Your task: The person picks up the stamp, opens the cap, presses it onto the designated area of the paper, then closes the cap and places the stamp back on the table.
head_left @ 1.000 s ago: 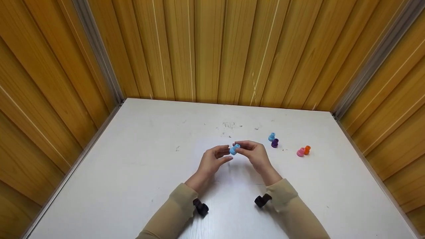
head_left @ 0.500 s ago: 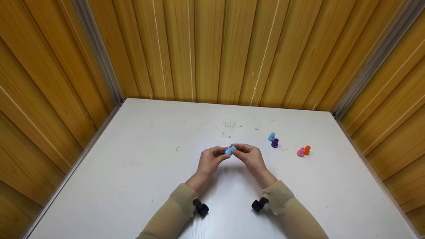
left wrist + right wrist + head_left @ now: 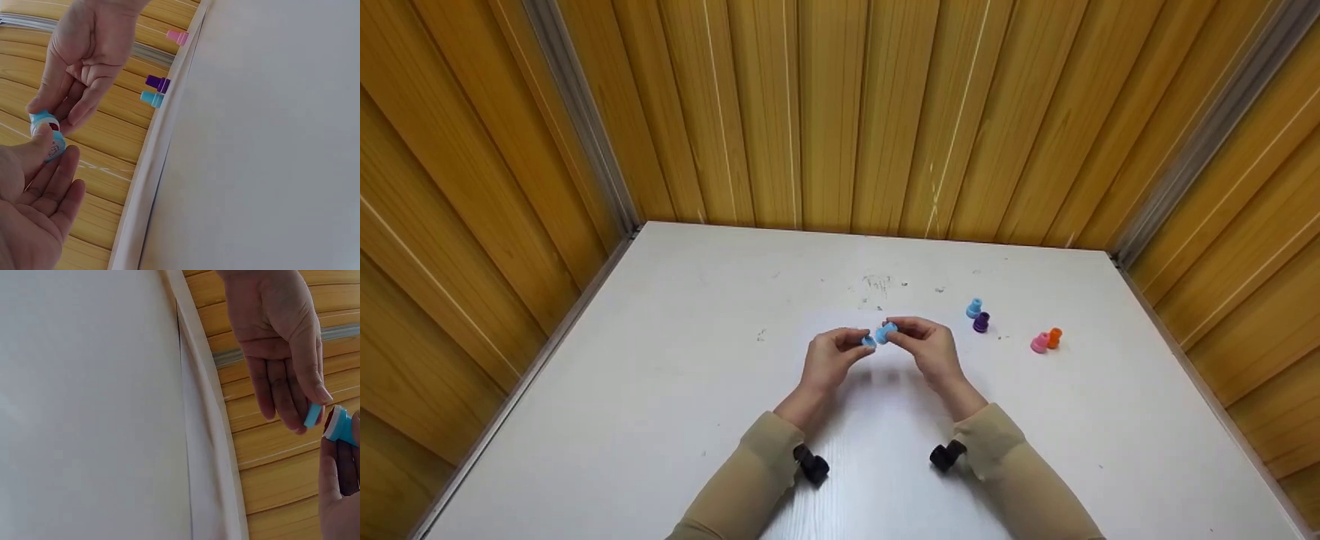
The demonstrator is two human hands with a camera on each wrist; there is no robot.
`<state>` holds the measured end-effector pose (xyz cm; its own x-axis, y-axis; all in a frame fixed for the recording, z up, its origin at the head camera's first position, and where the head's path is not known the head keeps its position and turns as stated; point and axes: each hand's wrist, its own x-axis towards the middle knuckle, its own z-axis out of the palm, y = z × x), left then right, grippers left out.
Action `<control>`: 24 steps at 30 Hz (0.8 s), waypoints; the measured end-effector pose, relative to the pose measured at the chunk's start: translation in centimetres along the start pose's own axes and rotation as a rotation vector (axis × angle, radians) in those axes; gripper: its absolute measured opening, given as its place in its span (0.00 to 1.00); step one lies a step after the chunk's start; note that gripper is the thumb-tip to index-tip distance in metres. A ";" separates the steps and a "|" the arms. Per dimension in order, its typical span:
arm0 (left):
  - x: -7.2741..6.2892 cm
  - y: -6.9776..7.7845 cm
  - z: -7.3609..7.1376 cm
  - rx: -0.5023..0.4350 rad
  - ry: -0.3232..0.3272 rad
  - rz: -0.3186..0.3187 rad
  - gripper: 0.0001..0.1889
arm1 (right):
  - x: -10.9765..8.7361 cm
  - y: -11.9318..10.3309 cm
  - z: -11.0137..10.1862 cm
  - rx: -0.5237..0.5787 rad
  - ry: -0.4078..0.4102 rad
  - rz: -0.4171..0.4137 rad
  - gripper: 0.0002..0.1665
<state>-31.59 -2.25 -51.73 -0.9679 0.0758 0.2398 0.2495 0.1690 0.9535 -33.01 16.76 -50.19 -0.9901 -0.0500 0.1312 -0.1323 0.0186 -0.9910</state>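
Observation:
In the head view my left hand [image 3: 826,361] pinches the light-blue cap [image 3: 868,341] of a small toy stamp between thumb and fingers. Close beside it, my right hand [image 3: 936,352] grips the light-blue stamp [image 3: 886,332] by its handle. Cap and stamp are apart by a narrow gap, both held above the table. A red stamping face [image 3: 54,126] with a white rim shows in the left wrist view. From the right wrist view, the stamp [image 3: 340,425] points its face at the cap [image 3: 313,415].
To the right on the white table [image 3: 660,375] stand another light-blue stamp [image 3: 974,307], a purple stamp [image 3: 982,322], a pink stamp [image 3: 1040,343] and an orange stamp [image 3: 1055,338]. A faint white sheet [image 3: 829,321] lies under the hands. Wood-look walls [image 3: 825,112] enclose the table.
My left hand came to the stamp and took hold of its cap. Since then the cap has come off, and the hands have moved slightly apart.

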 end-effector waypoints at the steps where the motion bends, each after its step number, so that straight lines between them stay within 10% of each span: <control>1: 0.1 -0.1 -0.2 0.008 0.010 -0.019 0.15 | 0.2 -0.2 -0.2 -0.030 0.006 -0.030 0.16; 9: 0.9 -0.7 -1.6 -0.032 0.121 -0.135 0.15 | 3.1 -0.5 -2.6 -0.260 0.111 -0.120 0.14; 24: 1.1 -1.3 -2.1 -0.107 0.153 -0.177 0.16 | 6.9 1.4 -4.2 -0.534 0.010 0.205 0.16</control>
<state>-33.03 -4.49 -52.34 -0.9916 -0.0971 0.0850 0.0794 0.0606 0.9950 -40.19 20.68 -50.54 -0.9981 0.0173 -0.0593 0.0595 0.5287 -0.8467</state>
